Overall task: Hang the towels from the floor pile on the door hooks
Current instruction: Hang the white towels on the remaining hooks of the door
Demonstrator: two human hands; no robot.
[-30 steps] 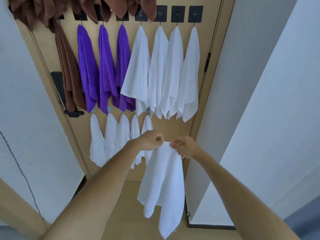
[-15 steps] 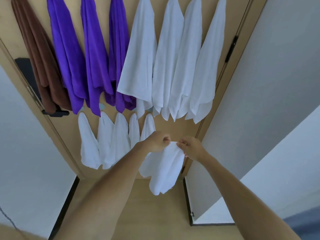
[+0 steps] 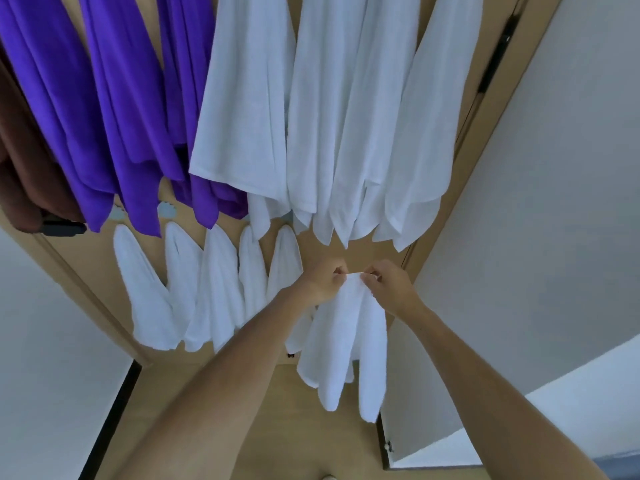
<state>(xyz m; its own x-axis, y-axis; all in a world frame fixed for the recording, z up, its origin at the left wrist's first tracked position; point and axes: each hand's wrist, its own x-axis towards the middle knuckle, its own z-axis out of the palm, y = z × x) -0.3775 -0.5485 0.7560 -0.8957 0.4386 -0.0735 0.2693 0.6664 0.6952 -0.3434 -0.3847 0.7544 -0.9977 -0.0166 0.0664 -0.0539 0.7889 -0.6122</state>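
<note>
- Both hands have lifted the white towel point(image 3: 346, 341) a little higher and closer to the door point(image 3: 367, 258) than before.
- Left hand point(image 3: 325, 284) and right hand point(image 3: 388, 287) each pinch its top edge, grip tight on the cloth.
- At 9 o'clock of the hands hang five small white towels point(image 3: 207, 289).
- At 12 o'clock hang big white towels point(image 3: 311, 116) and purple towels point(image 3: 104, 116); a hook may hide behind the fingers.

Tan door point(image 3: 377, 261); hung towels point(image 3: 242, 116)

I see pale grey walls point(image 3: 540, 188) flanking the doorway on both sides, and a wood-toned floor point(image 3: 277, 438) running along the bottom edge. A black hinge point(image 3: 496, 60) sits on the frame near the upper right corner, and a dark baseboard strip point(image 3: 110, 420) edges the left wall.
</note>
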